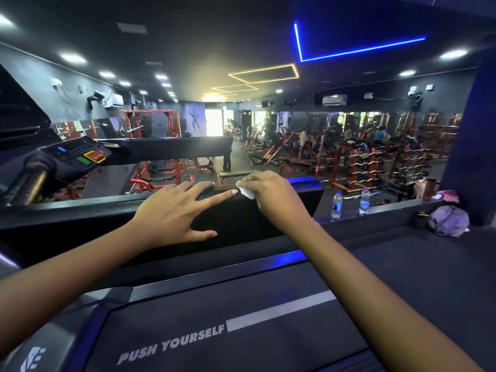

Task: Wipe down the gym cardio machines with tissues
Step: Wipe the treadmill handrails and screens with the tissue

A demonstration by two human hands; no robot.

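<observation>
Past a neighbouring console (77,154) at far left, the left grip (171,213) lies open, fingers spread flat on the treadmill's black front cover (236,221). Just right of its index fingertip, the right grip (271,194) pinches a white tissue (248,193) against the cover's top edge. Two water bottles (336,205) stand farther right.
</observation>
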